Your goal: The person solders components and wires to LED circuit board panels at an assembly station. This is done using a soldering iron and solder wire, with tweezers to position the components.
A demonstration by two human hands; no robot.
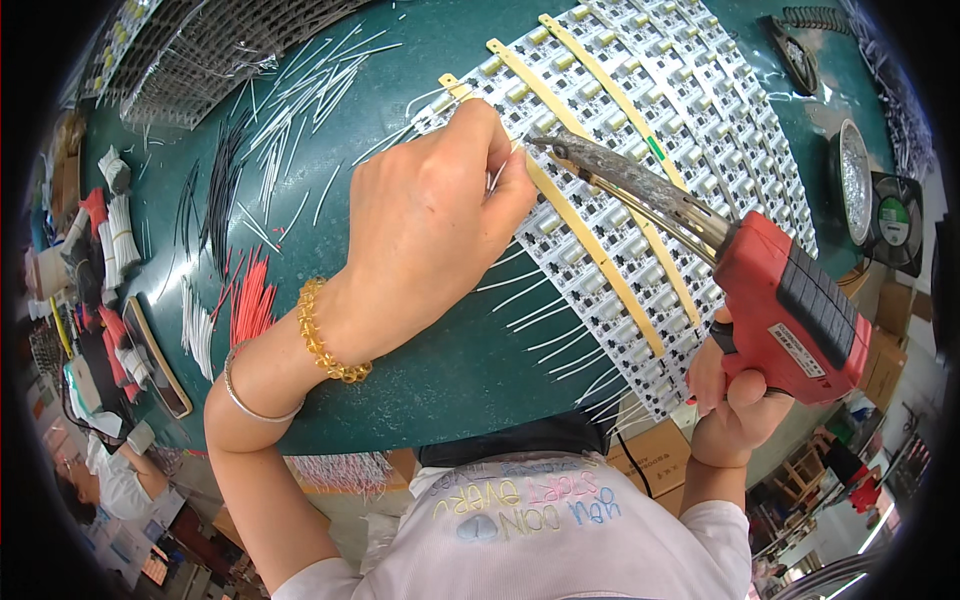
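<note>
My right hand (740,405) grips a red soldering gun (795,305) with a black-ribbed back, its long barrel slanting up and left. The tip lies close to the fingers of my left hand (435,195), which are pinched on a thin white wire (493,180) at the left edge of a panel of small white circuit boards (705,125). Flat yellow strips (605,255) lie across that panel. White wires (550,340) stick out from its lower left edge. My left fingers hide the exact spot where the wire meets the board.
Loose white wires (310,95), black wires (222,200) and red wires (253,300) lie on the green tabletop (420,400). More panels (215,60) stand at the far left. A silvery round dish (853,180), a small fan (893,225) and a coiled iron holder (797,60) are at right.
</note>
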